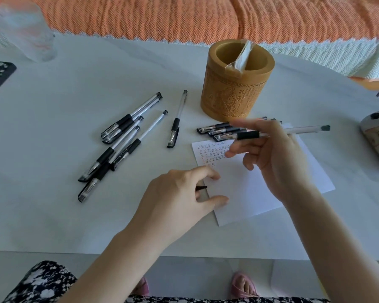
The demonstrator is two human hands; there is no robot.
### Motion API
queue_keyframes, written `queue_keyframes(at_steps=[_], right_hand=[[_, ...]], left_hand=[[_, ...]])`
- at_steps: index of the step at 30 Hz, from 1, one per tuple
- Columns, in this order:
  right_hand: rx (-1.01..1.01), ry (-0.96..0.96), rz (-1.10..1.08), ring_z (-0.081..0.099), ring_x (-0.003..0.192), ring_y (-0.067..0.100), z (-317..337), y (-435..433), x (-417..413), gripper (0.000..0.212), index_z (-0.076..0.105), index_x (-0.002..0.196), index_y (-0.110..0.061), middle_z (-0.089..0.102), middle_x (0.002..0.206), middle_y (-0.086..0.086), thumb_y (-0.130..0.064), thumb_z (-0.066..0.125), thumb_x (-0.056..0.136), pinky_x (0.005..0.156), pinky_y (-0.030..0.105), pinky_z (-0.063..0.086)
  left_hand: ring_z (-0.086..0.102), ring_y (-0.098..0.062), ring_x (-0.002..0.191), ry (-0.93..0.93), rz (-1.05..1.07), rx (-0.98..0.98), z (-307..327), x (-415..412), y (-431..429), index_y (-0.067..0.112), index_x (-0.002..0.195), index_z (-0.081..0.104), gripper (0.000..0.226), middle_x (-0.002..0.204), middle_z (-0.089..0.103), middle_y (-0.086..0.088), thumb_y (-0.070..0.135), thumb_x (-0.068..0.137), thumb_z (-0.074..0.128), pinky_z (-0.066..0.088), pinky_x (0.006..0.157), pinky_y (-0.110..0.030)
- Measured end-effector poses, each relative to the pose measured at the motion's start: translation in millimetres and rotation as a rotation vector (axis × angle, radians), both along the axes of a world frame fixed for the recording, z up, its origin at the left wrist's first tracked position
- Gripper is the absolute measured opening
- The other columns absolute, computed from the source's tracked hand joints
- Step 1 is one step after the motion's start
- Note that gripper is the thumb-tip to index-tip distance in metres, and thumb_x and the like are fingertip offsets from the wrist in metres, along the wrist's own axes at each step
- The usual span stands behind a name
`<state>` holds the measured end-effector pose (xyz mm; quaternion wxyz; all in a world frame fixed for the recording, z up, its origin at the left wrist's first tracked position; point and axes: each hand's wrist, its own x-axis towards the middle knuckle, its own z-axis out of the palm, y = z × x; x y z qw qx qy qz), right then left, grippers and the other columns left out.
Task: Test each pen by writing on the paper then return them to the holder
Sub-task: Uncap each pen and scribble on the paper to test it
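White table (53, 215), clear black-gripped pens (127, 127), golden-brown holder (232, 99) carved with figures, white paper (249, 193) rowed with dark marks, orange woven cloth (184, 16) at twelve o'clock.

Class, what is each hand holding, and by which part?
The right hand pinches a pen near its black rubber grip. The left hand rests on the paper; a small dark piece shows between its fingers, but what it is cannot be told.

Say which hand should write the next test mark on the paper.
Right. The right hand grips a clear plastic pen with black grip above the white paper sheet; the left hand rests on the sheet's edge, holding only a small black piece, perhaps a cap.
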<state>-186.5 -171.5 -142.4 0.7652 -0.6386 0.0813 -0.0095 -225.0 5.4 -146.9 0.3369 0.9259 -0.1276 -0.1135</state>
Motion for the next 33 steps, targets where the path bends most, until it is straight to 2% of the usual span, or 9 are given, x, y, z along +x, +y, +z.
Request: queue_keyframes(at_steps=[3, 7, 11, 16, 22, 24, 27, 29, 33], right_hand=[[-0.169, -0.001, -0.053, 0.064, 0.052, 0.021, -6.3, 10.5, -1.4, 0.031, 0.07, 0.076, -0.004, 0.067, 0.058, 0.013, -0.027, 0.056, 0.092, 0.039, 0.02, 0.032], [-0.353, -0.042, -0.175, 0.045, 0.038, 0.01, -13.5, 19.1, -2.9, 0.044, 0.061, 0.063, 0.005, 0.056, 0.043, 0.002, -0.034, 0.073, 0.08, 0.043, 0.015, 0.035], [-0.483, -0.07, -0.237, 0.042, 0.042, 0.007, -16.7, 23.0, -1.9, 0.044, 0.052, 0.047, -0.011, 0.055, 0.047, 0.005, -0.033, 0.075, 0.078, 0.044, 0.014, 0.032], [-0.575, -0.122, -0.25, 0.06, 0.064, 0.035, -27.5, 26.7, 0.2, 0.043, 0.046, 0.052, 0.0, 0.057, 0.058, 0.023, -0.021, 0.066, 0.085, 0.052, 0.026, 0.035], [-0.649, -0.169, -0.256, 0.043, 0.056, 0.017, -30.7, 29.3, -0.6, 0.041, 0.039, 0.058, 0.01, 0.049, 0.059, 0.032, -0.014, 0.06, 0.085, 0.05, 0.028, 0.025], [-0.656, -0.181, -0.262, 0.049, 0.052, 0.028, -31.9, 28.3, 0.1, 0.041, 0.039, 0.057, 0.01, 0.047, 0.056, 0.031, -0.013, 0.06, 0.084, 0.05, 0.028, 0.025], [-0.662, -0.191, -0.267, 0.056, 0.065, 0.045, -32.0, 27.9, 0.7, 0.041, 0.038, 0.056, 0.009, 0.045, 0.055, 0.031, -0.011, 0.06, 0.084, 0.05, 0.028, 0.025], [-0.664, -0.197, -0.26, 0.055, 0.061, 0.043, -32.1, 28.3, 0.6, 0.041, 0.039, 0.055, 0.008, 0.047, 0.056, 0.032, -0.011, 0.061, 0.084, 0.049, 0.028, 0.025], [-0.664, -0.191, -0.246, 0.043, 0.054, 0.018, -31.6, 29.6, -0.5, 0.04, 0.041, 0.056, 0.009, 0.053, 0.06, 0.033, -0.012, 0.061, 0.084, 0.049, 0.028, 0.027]], left_hand=[[0.065, -0.005, 0.091, 0.008, -0.044, 0.068, -0.4, -0.4, -1.3, 0.051, 0.122, 0.048, 0.057, 0.099, 0.066, 0.011, 0.063, 0.069, 0.063, 0.05, 0.082, -0.028], [0.064, -0.008, 0.093, -0.021, -0.077, 0.161, -3.4, 0.5, -3.1, 0.053, 0.127, 0.041, 0.06, 0.101, 0.066, 0.011, 0.065, 0.071, 0.059, 0.049, 0.083, -0.029], [0.064, -0.007, 0.093, -0.013, -0.077, 0.17, -4.2, 0.0, -3.1, 0.052, 0.127, 0.041, 0.06, 0.1, 0.067, 0.01, 0.065, 0.071, 0.059, 0.048, 0.083, -0.029], [0.065, -0.008, 0.09, -0.007, -0.073, 0.178, -6.1, 1.2, -3.4, 0.052, 0.126, 0.042, 0.06, 0.095, 0.069, 0.008, 0.066, 0.07, 0.059, 0.049, 0.08, -0.03], [0.065, -0.009, 0.089, 0.016, -0.071, 0.18, -6.3, 1.5, -3.9, 0.052, 0.126, 0.042, 0.06, 0.095, 0.068, 0.006, 0.065, 0.07, 0.06, 0.05, 0.081, -0.031], [0.065, -0.009, 0.09, 0.018, -0.07, 0.183, -6.3, 1.8, -3.9, 0.052, 0.126, 0.042, 0.06, 0.095, 0.067, 0.006, 0.065, 0.07, 0.06, 0.05, 0.081, -0.031], [0.065, -0.009, 0.09, 0.021, -0.067, 0.182, -6.3, 1.6, -3.5, 0.051, 0.126, 0.042, 0.06, 0.095, 0.067, 0.006, 0.065, 0.07, 0.06, 0.05, 0.081, -0.03], [0.065, -0.009, 0.09, 0.022, -0.069, 0.184, -6.0, 1.3, -3.6, 0.051, 0.126, 0.042, 0.06, 0.094, 0.067, 0.006, 0.065, 0.071, 0.06, 0.05, 0.081, -0.03], [0.065, -0.009, 0.088, 0.019, -0.065, 0.188, -5.9, 2.3, -4.2, 0.051, 0.126, 0.042, 0.06, 0.093, 0.066, 0.006, 0.064, 0.071, 0.061, 0.05, 0.08, -0.03]])
